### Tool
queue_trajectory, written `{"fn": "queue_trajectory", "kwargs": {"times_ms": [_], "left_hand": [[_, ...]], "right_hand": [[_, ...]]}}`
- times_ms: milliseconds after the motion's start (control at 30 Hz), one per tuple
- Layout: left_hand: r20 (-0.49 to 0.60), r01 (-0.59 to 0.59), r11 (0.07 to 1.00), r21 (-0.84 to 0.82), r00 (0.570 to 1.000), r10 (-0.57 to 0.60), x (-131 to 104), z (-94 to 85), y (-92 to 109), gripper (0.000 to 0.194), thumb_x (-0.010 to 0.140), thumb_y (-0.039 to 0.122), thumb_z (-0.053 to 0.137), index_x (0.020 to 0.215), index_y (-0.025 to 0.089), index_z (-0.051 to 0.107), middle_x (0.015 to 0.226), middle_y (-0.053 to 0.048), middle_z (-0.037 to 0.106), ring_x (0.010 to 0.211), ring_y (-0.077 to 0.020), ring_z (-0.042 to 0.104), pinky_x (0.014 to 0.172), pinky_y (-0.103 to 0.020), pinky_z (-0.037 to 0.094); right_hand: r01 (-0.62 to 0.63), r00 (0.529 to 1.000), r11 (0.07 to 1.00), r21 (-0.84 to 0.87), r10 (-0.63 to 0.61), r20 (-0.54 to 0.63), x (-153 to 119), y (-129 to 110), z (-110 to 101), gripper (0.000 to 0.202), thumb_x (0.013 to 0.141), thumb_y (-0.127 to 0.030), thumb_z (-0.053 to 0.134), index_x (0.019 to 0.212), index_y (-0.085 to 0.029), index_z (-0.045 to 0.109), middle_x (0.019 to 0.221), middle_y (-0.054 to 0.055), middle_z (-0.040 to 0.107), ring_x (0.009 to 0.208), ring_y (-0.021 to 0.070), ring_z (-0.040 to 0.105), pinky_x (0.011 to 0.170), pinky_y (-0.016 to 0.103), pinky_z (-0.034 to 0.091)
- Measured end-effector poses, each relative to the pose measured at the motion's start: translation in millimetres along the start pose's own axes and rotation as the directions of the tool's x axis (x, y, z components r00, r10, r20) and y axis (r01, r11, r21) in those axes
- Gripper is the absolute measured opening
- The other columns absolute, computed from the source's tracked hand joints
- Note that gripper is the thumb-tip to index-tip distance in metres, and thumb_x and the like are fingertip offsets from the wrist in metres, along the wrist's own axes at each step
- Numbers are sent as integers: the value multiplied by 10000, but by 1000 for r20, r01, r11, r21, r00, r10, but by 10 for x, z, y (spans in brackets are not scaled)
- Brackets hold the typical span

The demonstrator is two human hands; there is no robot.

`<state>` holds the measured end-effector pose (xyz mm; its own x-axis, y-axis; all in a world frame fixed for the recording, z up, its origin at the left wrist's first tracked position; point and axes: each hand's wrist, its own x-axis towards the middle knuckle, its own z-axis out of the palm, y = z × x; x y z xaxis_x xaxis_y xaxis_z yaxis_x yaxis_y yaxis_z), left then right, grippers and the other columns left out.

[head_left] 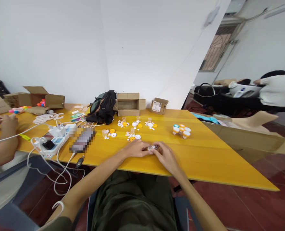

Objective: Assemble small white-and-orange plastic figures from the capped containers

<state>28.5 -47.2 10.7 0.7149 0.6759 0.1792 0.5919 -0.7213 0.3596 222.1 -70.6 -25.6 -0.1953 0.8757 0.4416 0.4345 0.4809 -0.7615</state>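
Observation:
Over the front part of the yellow table, my left hand [139, 148] and my right hand [165, 155] meet with bent fingers. Between their fingertips is a small clear plastic cup [153, 147] with a white piece at its top; fingers hide much of it. Beyond my hands lie several small groups of parts: clear cups [132, 131], white discs [138, 137], yellow discs [112, 131] and tiny white pieces [128, 134]. To the right of my hands, several small lidded cups [181, 131] stand close together, with white, orange and teal tops.
Left are a phone [83, 140] and a power strip [59, 138] with tangled white cables. A black bag [103, 107] and open cardboard boxes [128, 112] line the wall. Another person's hands [8, 122] rest at far left. A large carton [250, 141] adjoins the table's right edge.

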Motion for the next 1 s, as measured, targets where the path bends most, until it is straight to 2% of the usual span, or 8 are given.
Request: {"fn": "queue_trajectory", "kwargs": {"times_ms": [167, 333, 467, 600, 667, 833, 933, 1000], "left_hand": [[15, 7, 1000, 13, 1000, -7, 5, 6, -24, 293, 946, 440, 555, 869, 186, 680, 674, -1, 648, 637, -147, 557, 621, -247, 320], [11, 14, 1000, 3, 1000, -14, 9, 6, -27, 303, 947, 427, 565, 827, 171, 674, 671, -1, 640, 615, -138, 536, 601, -253, 306], [14, 11, 1000, 18, 1000, -11, 7, 13, -31, 310, 954, 438, 541, 862, 182, 689, 699, -11, 663, 641, -152, 565, 612, -252, 320], [-4, 1, 1000, 6, 1000, -1, -2, 30, -42, 305, 963, 438, 519, 899, 195, 692, 721, -11, 678, 665, -156, 586, 626, -246, 331], [-10, 2, 1000, -6, 1000, -2, -5, 35, -48, 292, 956, 436, 534, 904, 194, 689, 720, -7, 678, 670, -153, 588, 633, -242, 335], [4, 0, 1000, -18, 1000, 1, -2, 31, -52, 280, 944, 439, 545, 914, 194, 678, 702, 3, 660, 650, -144, 569, 621, -239, 326], [12, 9, 1000, -9, 1000, -9, 4, 24, -38, 325, 941, 479, 533, 855, 195, 666, 666, 7, 636, 624, -137, 549, 607, -242, 318], [11, 20, 1000, 7, 1000, -20, 7, 19, -22, 332, 935, 489, 542, 835, 195, 660, 653, 9, 628, 614, -134, 542, 601, -245, 315]], "right_hand": [[130, 990, 987, 94, -135, 43, 3, 12, -38, 203, 914, -369, 556, 1015, -249, 686, 997, 66, 719, 945, 253, 668, 867, 389, 547], [152, 982, 980, 130, -165, 94, 15, 44, -52, 259, 948, -346, 510, 1116, -252, 683, 1098, 73, 714, 1043, 243, 667, 933, 389, 536], [93, 992, 990, 104, -101, 72, 15, 35, -20, 301, 900, -403, 590, 1150, -248, 659, 1125, 74, 699, 1046, 244, 664, 914, 380, 542], [20, 1000, 1000, 20, -20, 17, 17, 19, 6, 219, 855, -429, 631, 927, -226, 669, 907, 50, 700, 856, 232, 667, 819, 370, 550], [21, 1000, 999, 30, -21, 7, 22, 10, -6, 212, 866, -427, 608, 891, -228, 674, 875, 49, 704, 842, 231, 666, 803, 363, 546], [13, 1000, 986, 167, -15, 10, 27, 24, -47, 303, 865, -470, 604, 1034, -235, 695, 1012, 70, 734, 949, 239, 683, 832, 359, 556], [-38, 999, 976, 214, 34, 19, 12, 70, -23, 403, 837, -522, 639, 1114, -232, 673, 1029, 76, 741, 945, 240, 693, 841, 375, 564], [-54, 998, 970, 236, 59, -15, 1, 100, 0, 449, 820, -558, 655, 1120, -224, 659, 1008, 81, 744, 931, 243, 697, 840, 386, 568]]}}
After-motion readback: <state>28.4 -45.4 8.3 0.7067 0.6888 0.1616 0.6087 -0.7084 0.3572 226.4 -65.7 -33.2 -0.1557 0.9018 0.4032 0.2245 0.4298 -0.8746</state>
